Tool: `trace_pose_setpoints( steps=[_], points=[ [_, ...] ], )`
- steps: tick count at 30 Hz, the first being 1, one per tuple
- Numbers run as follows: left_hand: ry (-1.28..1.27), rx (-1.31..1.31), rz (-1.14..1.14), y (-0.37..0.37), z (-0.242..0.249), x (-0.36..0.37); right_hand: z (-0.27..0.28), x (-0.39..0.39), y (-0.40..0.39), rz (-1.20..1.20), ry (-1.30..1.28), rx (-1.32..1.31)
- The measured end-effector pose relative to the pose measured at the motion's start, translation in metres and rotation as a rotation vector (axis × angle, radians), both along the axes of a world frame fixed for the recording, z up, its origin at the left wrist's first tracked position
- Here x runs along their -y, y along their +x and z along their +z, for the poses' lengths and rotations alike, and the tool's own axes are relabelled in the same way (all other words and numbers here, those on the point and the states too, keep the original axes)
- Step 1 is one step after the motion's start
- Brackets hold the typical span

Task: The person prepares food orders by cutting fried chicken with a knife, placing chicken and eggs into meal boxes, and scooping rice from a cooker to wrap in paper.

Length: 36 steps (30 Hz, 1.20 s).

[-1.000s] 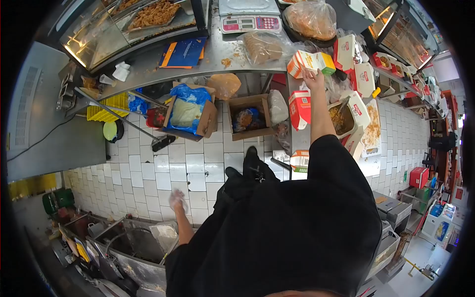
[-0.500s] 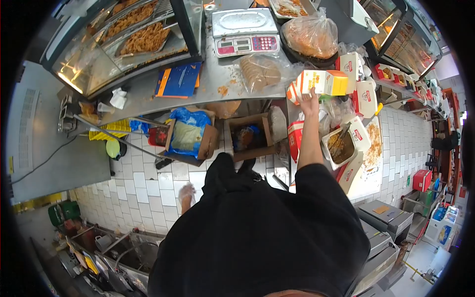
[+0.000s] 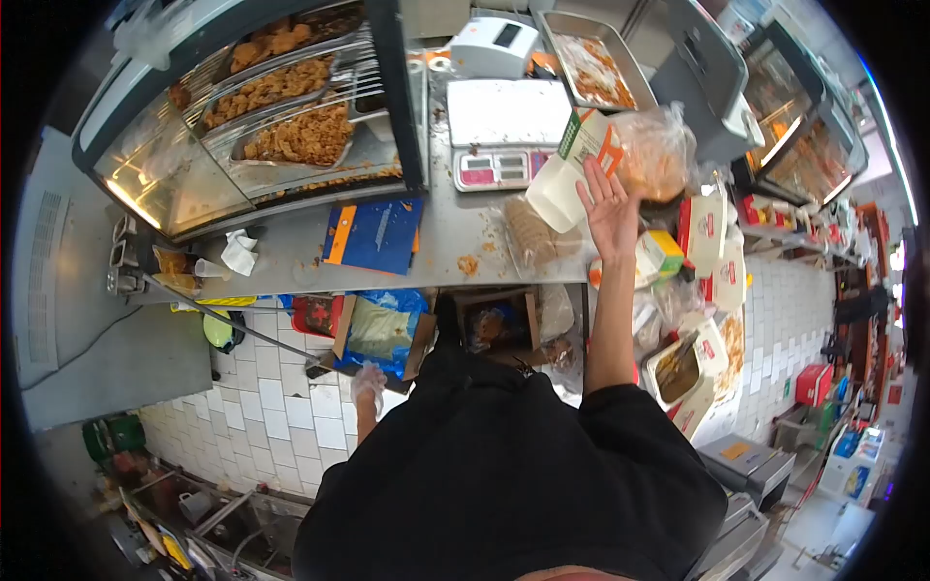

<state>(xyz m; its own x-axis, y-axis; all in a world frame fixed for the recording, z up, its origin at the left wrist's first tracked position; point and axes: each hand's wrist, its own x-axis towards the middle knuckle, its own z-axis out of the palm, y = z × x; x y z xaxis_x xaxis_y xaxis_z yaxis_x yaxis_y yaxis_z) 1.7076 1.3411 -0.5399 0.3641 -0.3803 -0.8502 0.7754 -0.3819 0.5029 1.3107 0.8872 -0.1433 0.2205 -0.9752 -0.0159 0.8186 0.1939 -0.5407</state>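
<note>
Tilting between the scale (image 3: 509, 114) and the filled plastic bag (image 3: 668, 145), a white carton (image 3: 557, 194) with orange and green print shows its pale inside above the counter (image 3: 450, 215). The right hand (image 3: 612, 218) is bare, palm up with fingers spread, right at the carton's right side; whether the fingertips touch it, I cannot tell. Nearer lie a bag of round, flat pieces (image 3: 531, 237) and, to the right, a yellow-and-green box (image 3: 661, 254). Low on the left, the left hand (image 3: 368, 382) wears a clear glove, its fingers too blurred to tell whether they pinch anything. Placing or opening out the carton seems the step in hand; steadying it would call for fingers against its wall, clear of the scale. Farther off sits a metal tray (image 3: 632, 56); at left, a display case (image 3: 415, 107) holds fried food (image 3: 300, 136).
</note>
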Motion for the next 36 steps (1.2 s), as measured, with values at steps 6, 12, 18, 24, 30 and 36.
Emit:
trace_pose_setpoints(
  steps=[6, 12, 18, 24, 30, 36],
  points=[
    [-0.067, 0.814, -0.161, 0.024, 0.214, 0.182, -0.113, 0.216, 0.058, 0.016, 0.302, 0.056],
    [-0.387, 1.185, -0.23, 0.119, 0.282, 0.335, -0.157, 0.309, 0.105, -0.175, 0.69, 0.059],
    [0.118, 1.825, -0.538, 0.193, 0.372, 0.433, -0.17, 0.298, 0.106, -0.205, 0.682, -0.026],
    [0.914, 1.269, -1.58, 0.315, 0.309, 0.522, -0.131, 0.166, 0.086, -0.221, 0.308, -0.805],
    [0.797, 1.552, -1.503, 0.274, 0.282, 0.577, -0.143, 0.115, 0.045, -0.206, 0.279, -1.11],
    [0.737, 1.678, -1.464, 0.252, 0.261, 0.599, -0.186, 0.122, 0.013, -0.535, -0.396, -1.799]
  ],
)
